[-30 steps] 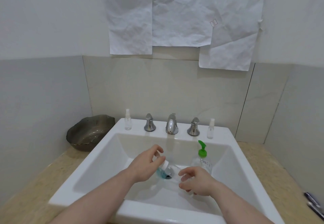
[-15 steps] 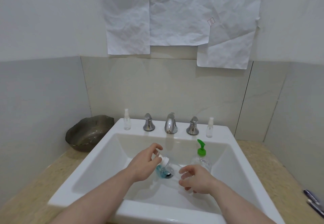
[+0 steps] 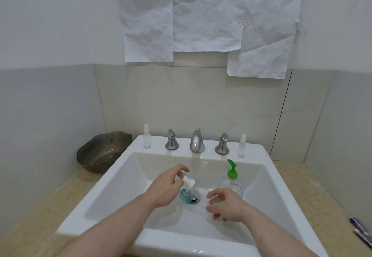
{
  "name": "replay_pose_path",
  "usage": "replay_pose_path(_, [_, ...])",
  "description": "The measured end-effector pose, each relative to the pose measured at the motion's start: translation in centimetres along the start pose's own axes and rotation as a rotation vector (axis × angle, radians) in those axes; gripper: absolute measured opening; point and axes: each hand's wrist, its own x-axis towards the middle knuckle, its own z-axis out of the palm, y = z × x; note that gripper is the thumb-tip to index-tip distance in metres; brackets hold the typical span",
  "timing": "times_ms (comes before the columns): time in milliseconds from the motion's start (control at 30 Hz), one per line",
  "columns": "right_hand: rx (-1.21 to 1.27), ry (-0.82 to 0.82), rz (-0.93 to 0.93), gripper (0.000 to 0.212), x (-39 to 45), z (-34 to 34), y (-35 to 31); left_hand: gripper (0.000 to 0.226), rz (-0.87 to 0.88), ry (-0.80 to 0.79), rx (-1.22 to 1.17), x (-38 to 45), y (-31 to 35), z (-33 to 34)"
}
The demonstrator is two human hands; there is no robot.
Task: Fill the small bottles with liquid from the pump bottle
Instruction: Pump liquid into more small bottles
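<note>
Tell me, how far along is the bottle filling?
Early, it seems. The two small spray bottles on the sink rim look capped and clear; I cannot tell their fill. The left hand grips a white-capped bottle, the right hand a clear one. The green pump bottle stands untouched in the basin.

Both my bare forearms reach forward, converging. My left hand [image 3: 166,189] curled, fingers pinching white pump cap [image 3: 188,182]. My right hand [image 3: 228,205] curled round clear bottle [image 3: 203,193].
</note>
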Motion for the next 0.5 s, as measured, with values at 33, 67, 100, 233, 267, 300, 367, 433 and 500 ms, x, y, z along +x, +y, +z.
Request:
replay_pose_path(33, [0.002,-0.001,-0.002,0.036,-0.01,0.00,0.02,0.027,0.009,0.008,0.009,0.02,-0.05,0.09])
replay_pose_path(67, [0.006,-0.001,-0.005,0.036,-0.02,0.00,0.05,0.022,0.015,0.024,0.020,0.01,-0.06,0.14])
replay_pose_path(100, [0.010,-0.001,-0.009,0.035,-0.02,0.01,0.06,0.018,0.014,0.046,0.036,0.01,-0.04,0.13])
replay_pose_path(233, [0.032,0.000,-0.034,0.033,-0.05,0.02,-0.06,0.027,-0.040,0.135,0.123,-0.03,0.42,-0.02])
replay_pose_path(267, [0.037,-0.001,-0.042,0.033,-0.09,0.05,-0.13,0.034,-0.057,0.155,0.137,-0.05,0.51,-0.04])
replay_pose_path(300, [0.042,0.000,-0.052,0.032,-0.14,0.11,-0.21,0.041,-0.074,0.176,0.146,-0.07,0.57,-0.06])
replay_pose_path(367, [0.059,0.002,-0.069,0.032,-0.16,0.21,-0.30,0.051,-0.107,0.218,0.154,0.01,0.67,-0.06])
replay_pose_path(433, [0.070,0.001,-0.078,0.032,-0.21,0.28,-0.38,0.058,-0.143,0.245,0.163,0.14,0.68,-0.07])
replay_pose_path(500, [0.066,-0.004,-0.082,0.033,-0.26,0.34,-0.45,0.063,-0.187,0.250,0.189,0.22,0.57,-0.14])
